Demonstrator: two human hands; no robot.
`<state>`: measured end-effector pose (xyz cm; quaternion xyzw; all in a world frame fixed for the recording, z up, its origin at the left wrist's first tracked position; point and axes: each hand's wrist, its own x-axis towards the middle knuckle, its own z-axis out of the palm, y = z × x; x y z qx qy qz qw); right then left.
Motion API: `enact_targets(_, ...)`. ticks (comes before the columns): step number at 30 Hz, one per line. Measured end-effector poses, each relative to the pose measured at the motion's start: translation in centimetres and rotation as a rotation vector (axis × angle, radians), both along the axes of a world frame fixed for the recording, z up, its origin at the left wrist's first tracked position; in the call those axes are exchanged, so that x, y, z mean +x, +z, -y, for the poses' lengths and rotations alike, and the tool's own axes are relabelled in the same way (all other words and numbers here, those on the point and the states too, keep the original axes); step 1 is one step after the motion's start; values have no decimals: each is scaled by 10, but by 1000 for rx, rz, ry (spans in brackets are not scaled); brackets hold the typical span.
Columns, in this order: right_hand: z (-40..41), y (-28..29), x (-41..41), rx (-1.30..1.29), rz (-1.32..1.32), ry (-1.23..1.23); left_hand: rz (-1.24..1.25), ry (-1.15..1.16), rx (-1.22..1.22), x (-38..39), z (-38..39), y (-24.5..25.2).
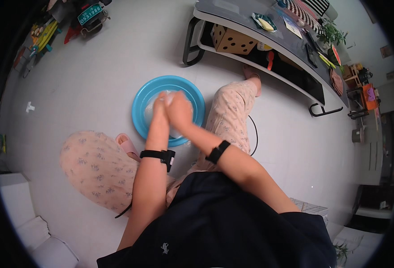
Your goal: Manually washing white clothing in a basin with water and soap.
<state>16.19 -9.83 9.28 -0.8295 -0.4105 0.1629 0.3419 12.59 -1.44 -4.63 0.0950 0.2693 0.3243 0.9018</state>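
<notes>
A round blue plastic basin [137,110] stands on the floor between my knees. Over it my left hand [160,102] and my right hand [179,110] are pressed together, both blurred by motion. A white thing [171,96], probably a wet cloth, shows between them, and both hands grip it. Beneath the hands, whitish material and what looks like water [151,112] fill the bottom of the basin. My forearms hide part of its near rim. Each forearm wears a black strap [218,152].
At upper right stands a low table [224,10] with black metal legs and a shelf holding a spotted cardboard box [234,41]. A bar of soap [266,24] lies on a packet on top. A dark cable [256,134] runs beside my right leg. A scooter [91,20] is at upper left.
</notes>
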Motion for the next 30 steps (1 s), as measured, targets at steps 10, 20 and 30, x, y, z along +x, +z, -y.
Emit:
enact_targets(10,-41,-35,71,95,423,172,-139,-42,117,27,18,73)
enact_targets(20,-12,-44,-13,137,402,479,-34,-349,224,2,47,110)
enact_targets(30,-29,-36,18,-6,241,517,25,-393,349,9,44,106)
